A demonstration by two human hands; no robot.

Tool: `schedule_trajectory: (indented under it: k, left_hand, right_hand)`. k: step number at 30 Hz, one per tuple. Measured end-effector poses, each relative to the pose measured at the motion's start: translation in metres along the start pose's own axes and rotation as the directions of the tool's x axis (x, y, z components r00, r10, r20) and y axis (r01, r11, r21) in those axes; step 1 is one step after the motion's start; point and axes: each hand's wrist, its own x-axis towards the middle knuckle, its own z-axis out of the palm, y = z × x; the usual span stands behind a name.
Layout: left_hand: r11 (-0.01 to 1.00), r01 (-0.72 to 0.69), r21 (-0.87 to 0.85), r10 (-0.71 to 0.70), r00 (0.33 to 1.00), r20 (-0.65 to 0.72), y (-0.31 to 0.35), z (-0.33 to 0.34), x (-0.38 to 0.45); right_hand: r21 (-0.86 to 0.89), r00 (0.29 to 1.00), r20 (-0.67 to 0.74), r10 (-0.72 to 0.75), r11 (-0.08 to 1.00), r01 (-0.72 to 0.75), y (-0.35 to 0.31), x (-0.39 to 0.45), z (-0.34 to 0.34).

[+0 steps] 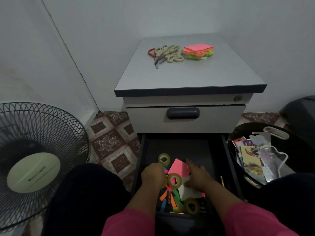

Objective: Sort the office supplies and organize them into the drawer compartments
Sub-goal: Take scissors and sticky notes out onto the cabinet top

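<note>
The dark lower drawer is pulled open in front of me. It holds loose coloured paper strips, a pink note sheet, a white card and three clear tape rolls, one at the back and one at the front. My left hand is curled over the clutter and seems to hold the middle tape roll. My right hand lies flat on the pink sheet and white card, fingers extended. On the cabinet top lie several scissors and a stack of neon sticky notes.
The cabinet's upper drawer is closed. A floor fan stands at the left. A dark bin with packets and plastic sits at the right. My knees flank the open drawer. A pencil lies by the drawer's right wall.
</note>
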Motion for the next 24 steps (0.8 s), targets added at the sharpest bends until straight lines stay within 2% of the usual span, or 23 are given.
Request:
schedule_trajectory:
  k: [4,10,11,13,14,16,18,20,22,24]
  left_hand:
    - [1.000,-0.013,-0.001,0.013,1.000,-0.008,-0.001,0.000,0.002]
    - [1.000,-0.015,0.001,0.015,1.000,0.000,0.000,0.001,0.002]
    - [1.000,-0.012,0.003,0.012,1.000,0.002,0.000,0.001,0.002]
    - [1.000,-0.006,0.007,0.006,1.000,0.012,0.001,0.000,0.001]
    - [1.000,-0.005,0.009,0.005,1.000,0.018,0.001,-0.001,0.000]
    - [1.000,-0.008,0.008,0.007,1.000,0.024,0.000,-0.001,0.000]
    - [1.000,-0.011,0.009,0.011,1.000,0.027,0.000,-0.001,0.000]
    - [1.000,-0.012,0.011,0.012,1.000,0.027,0.000,-0.001,0.000]
    - [1.000,-0.012,0.014,0.011,1.000,0.025,0.000,0.000,0.001]
    - [1.000,-0.013,0.027,0.012,1.000,0.025,0.000,0.000,0.000]
  right_hand:
    - [-0.103,0.997,-0.079,0.007,0.995,-0.015,-0.001,0.008,0.003]
    - [-0.154,0.985,-0.153,0.078,0.983,-0.101,0.002,0.008,0.001]
    - [-0.106,0.981,-0.169,0.100,0.987,-0.118,0.004,0.009,0.001]
    - [0.140,0.968,-0.190,0.166,0.980,-0.141,0.007,0.010,0.002]
    - [0.313,0.959,-0.196,0.203,0.940,-0.135,0.009,0.011,0.001]
    - [0.600,0.931,-0.223,0.288,0.794,-0.102,0.011,0.012,-0.005]
    - [0.712,0.899,-0.237,0.368,0.696,-0.097,0.013,0.012,-0.015]
    - [0.699,0.907,-0.172,0.383,0.697,-0.162,0.018,0.012,-0.022]
    - [0.641,0.939,-0.003,0.344,0.721,-0.262,0.023,0.007,-0.023]
    - [0.557,0.941,0.142,0.307,0.761,-0.332,0.024,-0.001,-0.020]
